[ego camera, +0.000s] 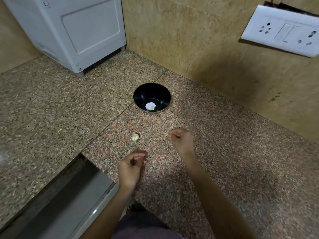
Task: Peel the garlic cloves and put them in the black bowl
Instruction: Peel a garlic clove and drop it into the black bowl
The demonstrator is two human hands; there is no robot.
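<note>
A black bowl stands on the granite counter near the wall, with a white patch and a small pale peeled garlic clove at its bottom. One unpeeled garlic clove lies on the counter in front of the bowl. My left hand hovers just below that clove, its fingers curled toward the thumb, and nothing shows between them. My right hand is to the right of the clove, its fingers curled with the tips drawn together. I see nothing in it.
A white appliance stands at the back left corner. A socket plate sits on the right wall. A steel sink drops away at the lower left, beside the counter.
</note>
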